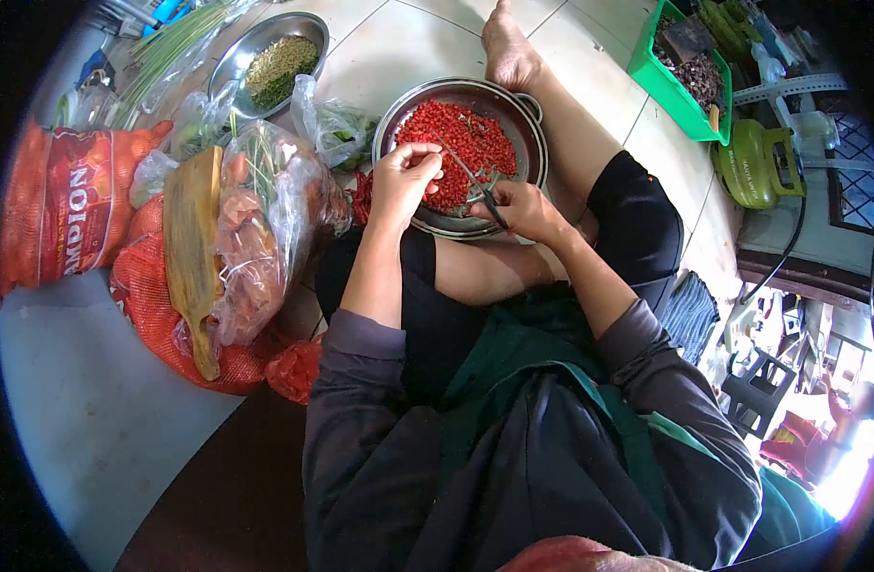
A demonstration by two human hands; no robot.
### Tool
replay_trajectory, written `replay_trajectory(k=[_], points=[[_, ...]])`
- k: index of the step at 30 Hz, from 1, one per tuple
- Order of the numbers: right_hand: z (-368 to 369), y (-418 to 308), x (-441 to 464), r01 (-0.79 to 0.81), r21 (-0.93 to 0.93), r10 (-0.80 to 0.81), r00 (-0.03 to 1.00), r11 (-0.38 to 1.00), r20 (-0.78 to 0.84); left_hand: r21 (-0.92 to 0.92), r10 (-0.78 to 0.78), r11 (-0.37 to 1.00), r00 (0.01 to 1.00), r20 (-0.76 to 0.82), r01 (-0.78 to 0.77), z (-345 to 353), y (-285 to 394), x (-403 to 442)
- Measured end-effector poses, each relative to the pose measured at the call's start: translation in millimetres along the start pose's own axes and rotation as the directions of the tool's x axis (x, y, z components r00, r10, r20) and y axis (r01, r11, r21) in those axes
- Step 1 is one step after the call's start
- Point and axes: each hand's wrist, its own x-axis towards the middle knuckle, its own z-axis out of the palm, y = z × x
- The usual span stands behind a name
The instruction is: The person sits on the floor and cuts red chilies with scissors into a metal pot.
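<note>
A round steel pot [542, 153] stands on the floor between my legs, with a heap of small cut red chillies [484, 138] inside. Over its left side is my left hand [406, 181], thumb and fingers pinched together; whatever is between the fingertips is too small to make out. My right hand [521, 210], at the pot's near right edge, is closed round the dark handle of a knife [472, 177]. The thin blade slants up and left over the chillies, its tip close to my left fingertips.
Left of the pot are clear plastic bags of vegetables [334, 129], a wooden cutting board [191, 238] and red mesh sacks [74, 210]. Beyond lies a steel bowl [241, 52] with green and pale pieces. At right are a green crate [647, 57] and a gas cylinder [750, 167].
</note>
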Motion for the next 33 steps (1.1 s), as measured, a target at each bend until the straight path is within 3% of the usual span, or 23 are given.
replay_trajectory(k=[25,33], points=[[1,-6,2,0.020,-0.015,-0.019,0.997,1.000,0.074,-0.026,0.005,1.000,1.000,-0.011,-0.005,-1,-4,4],[1,-11,-1,0.023,-0.029,-0.023,1.000,0.999,0.013,-0.024,-0.012,1.000,1.000,-0.008,0.012,-2,-3,4]])
